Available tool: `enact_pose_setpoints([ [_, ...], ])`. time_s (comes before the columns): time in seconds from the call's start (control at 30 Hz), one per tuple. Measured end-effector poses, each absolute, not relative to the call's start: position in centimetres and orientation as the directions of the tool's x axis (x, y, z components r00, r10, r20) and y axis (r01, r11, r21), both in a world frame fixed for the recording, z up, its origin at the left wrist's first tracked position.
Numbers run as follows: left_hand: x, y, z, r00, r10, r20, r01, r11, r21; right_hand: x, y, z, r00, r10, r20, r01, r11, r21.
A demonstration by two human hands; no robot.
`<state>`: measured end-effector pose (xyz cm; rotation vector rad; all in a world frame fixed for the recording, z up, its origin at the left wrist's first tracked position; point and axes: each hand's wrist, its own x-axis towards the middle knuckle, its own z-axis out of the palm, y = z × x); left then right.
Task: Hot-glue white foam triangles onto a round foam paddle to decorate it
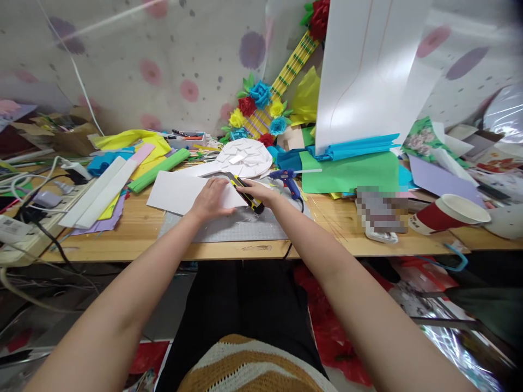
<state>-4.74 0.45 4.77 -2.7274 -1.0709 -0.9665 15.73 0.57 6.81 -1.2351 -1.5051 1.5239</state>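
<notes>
My left hand [211, 200] lies on a white foam-board-like sheet [174, 191], thumb and fingers apart, pressing it against the grey cutting mat [232, 231]. In my right hand [259, 191] is a yellow-and-black utility knife [252, 202], held at a slant over the right end of the sheet. Its blade tip cannot be made out. Just behind both hands sits a round white piece [245, 155] covered with small white strips. A blue glue gun [289, 182] rests right of my right hand, its cord running off the front edge.
Crepe paper [159, 170] in several colours lies at the left, near a power strip [41, 228]. Green sheets [351, 171], a blurred-out object [382, 209] and a red-and-white paper cup [445, 212] are at right. A flowered guitar shape [261, 120] and a tall white board [368, 71] lean behind.
</notes>
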Motion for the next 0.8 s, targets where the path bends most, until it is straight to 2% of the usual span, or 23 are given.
enact_pose_setpoints([
  [0.13,-4.3,0.2,5.1,0.562,0.573,0.596,0.603,-0.778,0.178,15.4,0.9,6.2,-0.397,0.907,-0.142,-0.002,-0.155,-0.988],
  [0.23,-4.3,0.0,5.2,0.569,0.575,0.589,0.593,-0.782,0.190,15.4,1.0,6.3,-0.417,0.899,-0.137,-0.011,-0.156,-0.988],
  [0.3,-4.5,0.0,5.1,0.573,0.591,0.568,0.600,-0.774,0.201,15.6,1.1,6.7,-0.400,0.905,-0.146,0.099,-0.116,-0.988],
  [0.37,-4.8,0.0,4.8,0.565,0.628,0.535,0.627,-0.748,0.216,15.9,1.3,7.4,-0.334,0.930,-0.151,0.295,-0.050,-0.954],
  [0.43,-4.8,0.0,4.5,0.553,0.677,0.486,0.666,-0.709,0.230,16.0,1.7,8.3,-0.207,0.973,-0.105,0.519,0.018,-0.854],
  [0.53,-4.0,0.1,3.9,0.492,0.775,0.395,0.762,-0.603,0.234,16.0,2.4,9.4,-0.033,0.999,0.039,0.775,0.051,-0.630],
  [0.63,-2.8,0.1,3.7,0.303,0.918,0.256,0.897,-0.366,0.250,15.7,2.3,9.9,0.026,0.995,0.101,0.888,0.023,-0.459],
  [0.7,-2.5,0.0,3.8,0.214,0.966,0.146,0.938,-0.245,0.244,15.5,1.6,10.0,-0.022,0.998,0.065,0.909,0.047,-0.413],
  [0.8,-3.5,-0.6,4.3,0.226,0.970,0.087,0.953,-0.239,0.188,14.8,0.2,9.7,-0.166,0.986,-0.031,0.905,0.140,-0.403],
])
